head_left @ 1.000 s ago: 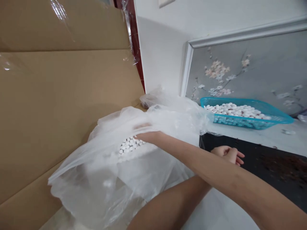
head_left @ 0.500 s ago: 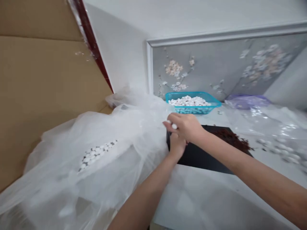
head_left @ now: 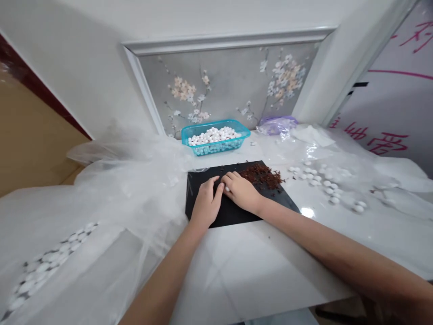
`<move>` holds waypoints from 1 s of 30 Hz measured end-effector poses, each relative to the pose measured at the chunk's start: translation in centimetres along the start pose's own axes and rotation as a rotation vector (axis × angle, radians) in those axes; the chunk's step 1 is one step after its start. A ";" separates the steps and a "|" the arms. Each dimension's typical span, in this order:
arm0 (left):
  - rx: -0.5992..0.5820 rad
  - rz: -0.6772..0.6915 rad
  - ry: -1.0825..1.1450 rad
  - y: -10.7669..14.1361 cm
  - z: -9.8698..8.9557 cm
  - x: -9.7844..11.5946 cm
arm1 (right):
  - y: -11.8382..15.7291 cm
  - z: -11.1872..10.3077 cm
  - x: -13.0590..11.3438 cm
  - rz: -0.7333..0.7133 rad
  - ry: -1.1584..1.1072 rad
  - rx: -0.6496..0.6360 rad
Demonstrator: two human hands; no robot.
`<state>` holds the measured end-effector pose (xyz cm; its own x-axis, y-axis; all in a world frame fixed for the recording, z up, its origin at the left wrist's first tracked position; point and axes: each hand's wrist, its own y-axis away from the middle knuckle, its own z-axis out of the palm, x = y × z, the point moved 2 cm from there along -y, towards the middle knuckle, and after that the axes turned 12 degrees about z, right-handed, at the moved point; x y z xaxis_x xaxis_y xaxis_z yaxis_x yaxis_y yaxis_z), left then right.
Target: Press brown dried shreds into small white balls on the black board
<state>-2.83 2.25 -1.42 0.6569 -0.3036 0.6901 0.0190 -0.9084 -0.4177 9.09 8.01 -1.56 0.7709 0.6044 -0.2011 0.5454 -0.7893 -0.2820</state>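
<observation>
Over the black mat (head_left: 233, 214), my left hand (head_left: 207, 201) rests with its thumb and index finger apart, the thumb tip meeting my right hand. My right hand (head_left: 239, 191) is closed, its fingers curled around a small white ball (head_left: 227, 188) that peeks out between the two hands. Whether my left hand holds anything is hard to make out. Dark red-brown small pieces (head_left: 260, 175) lie heaped on the mat just beyond my right hand. Behind the mat stands a turquoise basket (head_left: 246, 133) filled with small white balls.
Sheer white plastic (head_left: 135, 180) spreads over the left side, with white balls (head_left: 50, 259) showing in it. Loose white balls (head_left: 333, 192) lie on the white table (head_left: 264, 266) at right. A purple item in clear plastic (head_left: 277, 125) sits near the wall.
The view has swung to the right. My hands have come away from the plastic on the left and are now over the black mat, the right one lowered beside the left.
</observation>
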 end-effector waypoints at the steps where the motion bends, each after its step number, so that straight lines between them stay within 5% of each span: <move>1: -0.039 0.019 -0.021 0.0 0.1 0.0 | 0.0 0.1 0.2 -0.010 -0.025 -0.009; 6: -0.138 0.081 -0.110 -0.2 0.5 -0.2 | 0.3 0.4 0.8 -0.003 -0.128 -0.026; 14: -0.105 0.163 -0.194 0.0 -0.4 1.0 | 0.2 -1.9 1.8 0.032 -0.272 0.016; 17: -0.219 0.208 -0.251 0.4 -0.2 1.2 | 0.3 -3.3 3.1 0.109 -0.369 0.100; 21: -0.370 0.230 -0.373 0.8 0.5 1.0 | 0.7 -4.0 6.0 0.316 -0.224 0.149; 25: -0.289 0.245 -0.423 0.4 0.2 1.4 | 1.1 -3.5 8.5 0.418 -0.143 0.092; 30: -0.058 0.113 -0.576 -0.1 -1.3 2.0 | 1.2 -3.0 8.8 0.429 -0.105 0.017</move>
<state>-2.51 1.38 0.76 0.9562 -0.2096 0.2045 -0.1057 -0.8984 -0.4263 17.52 12.07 -0.87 0.8881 0.2310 -0.3974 0.1774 -0.9698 -0.1672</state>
